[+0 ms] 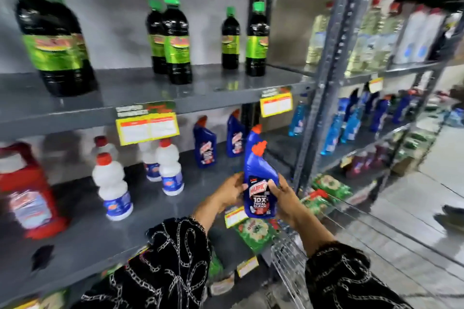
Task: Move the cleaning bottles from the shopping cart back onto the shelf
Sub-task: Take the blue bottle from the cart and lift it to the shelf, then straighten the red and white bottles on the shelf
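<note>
A blue Harpic bottle with an angled red cap is upright between both hands, just in front of the middle grey shelf. My left hand grips its left side and my right hand wraps its right side. Behind it on the shelf stand three more blue bottles of the same kind, one partly hidden by the held bottle. The wire shopping cart sits low at my right, its rim below my right forearm; its contents are out of sight.
White bottles with red caps and a red jug stand on the middle shelf's left. Dark bottles with green caps fill the upper shelf. Yellow price tags hang from shelf edges. A second rack with blue bottles stands at right.
</note>
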### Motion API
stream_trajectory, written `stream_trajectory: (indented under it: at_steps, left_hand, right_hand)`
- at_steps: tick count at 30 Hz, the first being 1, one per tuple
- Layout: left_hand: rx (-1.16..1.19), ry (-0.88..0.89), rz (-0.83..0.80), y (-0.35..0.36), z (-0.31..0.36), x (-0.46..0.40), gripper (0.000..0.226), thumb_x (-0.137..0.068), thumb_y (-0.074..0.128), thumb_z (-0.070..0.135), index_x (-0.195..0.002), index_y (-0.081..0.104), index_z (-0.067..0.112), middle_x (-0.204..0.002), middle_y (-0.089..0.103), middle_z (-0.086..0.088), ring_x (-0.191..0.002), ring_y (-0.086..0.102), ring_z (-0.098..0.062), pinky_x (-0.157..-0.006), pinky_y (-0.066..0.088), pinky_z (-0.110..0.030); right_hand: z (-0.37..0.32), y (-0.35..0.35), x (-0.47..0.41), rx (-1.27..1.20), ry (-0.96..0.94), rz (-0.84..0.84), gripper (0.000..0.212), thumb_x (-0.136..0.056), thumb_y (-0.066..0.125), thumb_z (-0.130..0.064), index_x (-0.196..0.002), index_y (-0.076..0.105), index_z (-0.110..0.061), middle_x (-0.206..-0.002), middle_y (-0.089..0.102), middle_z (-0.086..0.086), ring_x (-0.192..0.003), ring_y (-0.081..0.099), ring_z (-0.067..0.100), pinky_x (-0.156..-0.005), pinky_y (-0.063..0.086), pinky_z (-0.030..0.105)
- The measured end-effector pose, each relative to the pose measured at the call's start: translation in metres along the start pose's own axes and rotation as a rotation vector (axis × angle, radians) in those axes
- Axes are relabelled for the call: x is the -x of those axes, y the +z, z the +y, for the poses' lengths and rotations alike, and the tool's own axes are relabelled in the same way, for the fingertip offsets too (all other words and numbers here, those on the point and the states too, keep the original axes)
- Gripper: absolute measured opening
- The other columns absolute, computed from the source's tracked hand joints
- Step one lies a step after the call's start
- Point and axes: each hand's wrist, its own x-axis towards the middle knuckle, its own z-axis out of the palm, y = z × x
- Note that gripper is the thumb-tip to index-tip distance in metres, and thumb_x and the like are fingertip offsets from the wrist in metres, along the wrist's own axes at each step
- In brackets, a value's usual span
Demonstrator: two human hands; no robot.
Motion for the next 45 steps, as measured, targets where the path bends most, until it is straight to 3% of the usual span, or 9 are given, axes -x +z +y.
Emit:
stream_trajectory:
  at_steps: [4, 8, 11, 14, 24, 29, 32, 38, 45]
  left_hand:
    - [-0.06, -0.009, 0.221, -0.062, -0.019, -0.017, 0.044, -0.091, 0.042, -0.002, -0.134, 0.039, 0.009, -0.133, 0.053, -0.014, -0.118, 0.052, -0.03, -0.095, 0.047, -0.042]
    - [-0.065, -0.035, 0.395, -0.109, -0.065, -0.064, 0.051, -0.083, 0.046, 0.012, -0.132, 0.043, 0.027, -0.134, 0.054, -0.015, -0.124, 0.051, -0.033, -0.106, 0.04, -0.057]
    - [-0.038, -0.018, 0.42, -0.114, -0.051, -0.066, 0.056, -0.085, 0.037, -0.003, -0.136, 0.042, 0.021, -0.133, 0.056, -0.014, -0.124, 0.051, -0.029, -0.108, 0.04, -0.051]
    - [-0.021, 0.0, 0.416, -0.116, -0.044, -0.075, 0.069, -0.081, 0.031, -0.016, -0.14, 0.037, 0.018, -0.137, 0.054, -0.013, -0.126, 0.049, -0.025, -0.112, 0.037, -0.046]
    - [0.191, 0.018, 0.493, -0.112, -0.053, -0.097, 0.039, -0.093, 0.043, 0.016, -0.123, 0.052, 0.04, -0.127, 0.061, 0.0, -0.116, 0.058, -0.016, -0.104, 0.046, -0.037]
    - [0.141, -0.034, 0.508, -0.111, -0.057, -0.087, 0.057, -0.086, 0.041, -0.008, -0.137, 0.042, 0.017, -0.127, 0.055, 0.001, -0.113, 0.053, -0.013, -0.097, 0.046, -0.023]
    - [0.193, -0.226, 0.602, -0.115, -0.074, -0.06, 0.043, -0.086, 0.04, -0.01, -0.126, 0.053, 0.001, -0.108, 0.063, -0.002, -0.074, 0.062, -0.005, -0.058, 0.047, -0.007]
    - [-0.066, -0.331, 0.794, -0.165, -0.113, 0.043, 0.044, -0.08, 0.04, -0.007, -0.053, 0.063, 0.02, -0.033, 0.057, 0.012, -0.039, 0.053, -0.001, -0.043, 0.043, -0.012]
    - [-0.265, -0.499, 1.283, -0.245, -0.15, 0.174, 0.02, -0.082, 0.053, 0.004, -0.074, 0.071, -0.001, -0.086, 0.071, -0.029, -0.084, 0.066, -0.037, -0.079, 0.05, -0.041]
  right_hand:
    - [0.02, 0.054, -0.046, 0.027, 0.009, -0.073, 0.093, -0.056, 0.081, -0.052, -0.133, 0.042, -0.018, -0.125, 0.061, 0.014, -0.109, 0.061, 0.034, -0.091, 0.051, 0.054]
    - [0.03, 0.084, -0.091, 0.113, -0.016, -0.064, 0.054, -0.088, 0.059, -0.034, -0.134, 0.039, -0.016, -0.131, 0.054, 0.018, -0.109, 0.059, 0.035, -0.083, 0.056, 0.049]
    - [0.049, 0.084, -0.134, 0.18, 0.007, -0.065, 0.095, -0.061, 0.065, -0.072, -0.139, 0.037, -0.026, -0.134, 0.055, 0.012, -0.111, 0.06, 0.034, -0.083, 0.051, 0.064]
    - [0.042, 0.099, -0.142, 0.171, 0.063, -0.065, 0.061, -0.089, 0.055, -0.038, -0.142, 0.032, -0.018, -0.132, 0.052, 0.012, -0.112, 0.057, 0.032, -0.087, 0.052, 0.056]
    - [0.084, 0.11, -0.186, 0.375, -0.108, 0.087, 0.064, -0.09, 0.051, -0.038, -0.144, 0.03, -0.012, -0.147, 0.04, 0.017, -0.132, 0.043, 0.033, -0.107, 0.039, 0.055]
    - [0.092, 0.116, -0.182, 0.427, -0.169, 0.311, 0.059, -0.089, 0.049, -0.038, -0.138, 0.039, -0.006, -0.136, 0.044, 0.029, -0.124, 0.045, 0.042, -0.104, 0.04, 0.05]
    - [0.111, 0.141, -0.152, 0.399, -0.079, 0.594, 0.042, -0.085, 0.053, -0.01, -0.125, 0.045, -0.001, -0.123, 0.047, 0.033, -0.112, 0.047, 0.049, -0.098, 0.039, 0.052]
    - [0.149, 0.215, -0.122, 0.514, -0.014, -0.006, 0.088, -0.067, 0.077, -0.007, -0.139, 0.028, 0.002, -0.13, 0.049, 0.021, -0.117, 0.053, 0.033, -0.103, 0.042, 0.036]
    - [0.147, 0.264, -0.124, 0.631, 0.007, 0.164, 0.105, -0.06, 0.084, -0.019, -0.144, 0.022, -0.014, -0.144, 0.041, 0.016, -0.118, 0.054, 0.04, -0.095, 0.048, 0.054]
